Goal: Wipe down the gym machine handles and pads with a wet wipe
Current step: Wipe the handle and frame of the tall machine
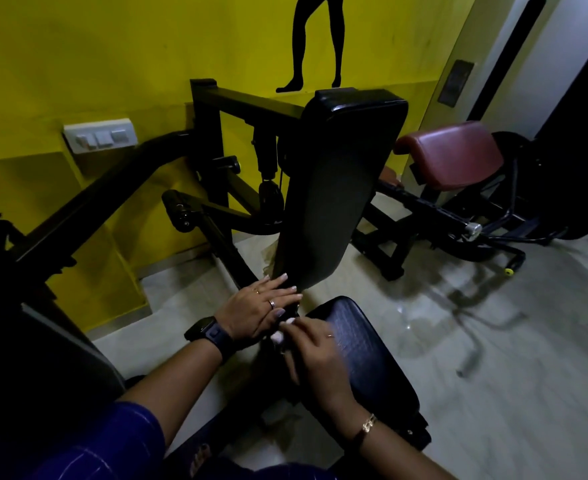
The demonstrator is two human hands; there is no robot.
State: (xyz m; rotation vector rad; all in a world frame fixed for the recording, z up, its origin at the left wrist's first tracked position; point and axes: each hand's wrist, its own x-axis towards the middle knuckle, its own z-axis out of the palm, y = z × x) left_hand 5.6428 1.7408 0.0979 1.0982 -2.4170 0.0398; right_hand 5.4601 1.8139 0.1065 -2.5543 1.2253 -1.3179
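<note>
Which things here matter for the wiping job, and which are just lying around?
Job: black back pad, seat pad, left hand, right hand. No wipe clearly visible.
Just around: red pad, switch panel, yellow wall.

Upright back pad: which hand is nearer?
Left. The left hand has its straight fingers at the lower edge of the back pad, seemingly touching it. The right hand sits lower, at the left edge of the seat pad, short of the back pad.
</note>
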